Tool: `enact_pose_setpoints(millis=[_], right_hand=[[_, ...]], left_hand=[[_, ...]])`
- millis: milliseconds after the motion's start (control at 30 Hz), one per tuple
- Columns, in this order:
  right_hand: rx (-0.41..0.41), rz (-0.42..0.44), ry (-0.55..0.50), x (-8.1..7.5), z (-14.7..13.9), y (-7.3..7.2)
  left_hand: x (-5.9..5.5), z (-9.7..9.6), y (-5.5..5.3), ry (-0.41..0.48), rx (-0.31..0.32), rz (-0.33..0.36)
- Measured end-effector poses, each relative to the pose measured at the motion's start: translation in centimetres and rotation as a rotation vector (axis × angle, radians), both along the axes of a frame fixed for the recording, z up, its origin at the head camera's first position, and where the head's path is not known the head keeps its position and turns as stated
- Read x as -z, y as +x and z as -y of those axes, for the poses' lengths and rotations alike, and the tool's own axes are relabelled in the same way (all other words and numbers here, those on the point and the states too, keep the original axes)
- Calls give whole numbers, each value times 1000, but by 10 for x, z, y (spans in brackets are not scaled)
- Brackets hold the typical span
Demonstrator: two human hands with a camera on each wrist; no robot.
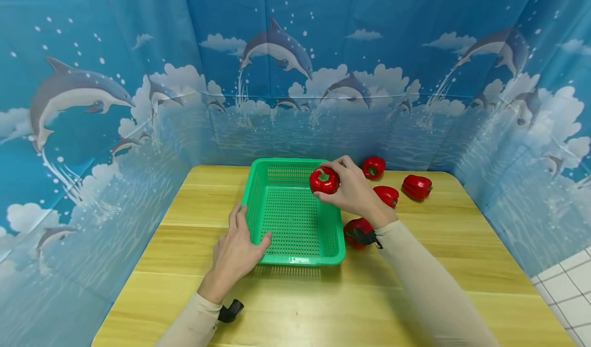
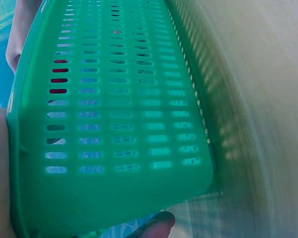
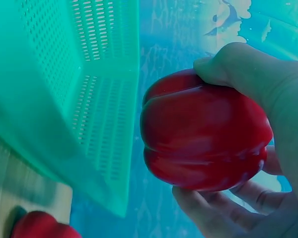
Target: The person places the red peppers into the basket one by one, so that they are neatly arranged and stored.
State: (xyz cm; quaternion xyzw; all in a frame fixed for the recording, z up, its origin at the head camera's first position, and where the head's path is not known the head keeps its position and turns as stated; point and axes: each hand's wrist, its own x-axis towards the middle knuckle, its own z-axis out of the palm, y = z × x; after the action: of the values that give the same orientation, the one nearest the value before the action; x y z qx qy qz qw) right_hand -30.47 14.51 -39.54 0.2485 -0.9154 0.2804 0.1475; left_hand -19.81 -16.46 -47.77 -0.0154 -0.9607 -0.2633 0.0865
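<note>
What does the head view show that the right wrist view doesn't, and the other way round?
Only the head view shows the left-hand grip at the rim of the green perforated plastic basket, both beige fabric sleeves, some white square tiles and the green stem of the held glossy red bell pepper.

Only the right wrist view shows the long grooves along that pepper's side up close.

Both share that pepper, the right-hand grip holding it, the basket, the blue dolphin-print backdrop and the yellowish wooden table.
</note>
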Motion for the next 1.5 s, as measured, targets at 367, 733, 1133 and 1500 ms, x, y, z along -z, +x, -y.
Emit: enact_pose_setpoints(millis=[367,733,1133,1500], right_hand=[[-18,58,-10,6,36,-25],[-74,144,-18,6,67,-53],[-122,251,-23,26,105,-77],[-108,342,2,45,121,-93]], left_hand=[[0,1,2,6,-3,-2],[-3,0,0,-10,-2,-13],[0,1,0,-28,-5,-3],[-1,-1,0,-38,-7,-4]])
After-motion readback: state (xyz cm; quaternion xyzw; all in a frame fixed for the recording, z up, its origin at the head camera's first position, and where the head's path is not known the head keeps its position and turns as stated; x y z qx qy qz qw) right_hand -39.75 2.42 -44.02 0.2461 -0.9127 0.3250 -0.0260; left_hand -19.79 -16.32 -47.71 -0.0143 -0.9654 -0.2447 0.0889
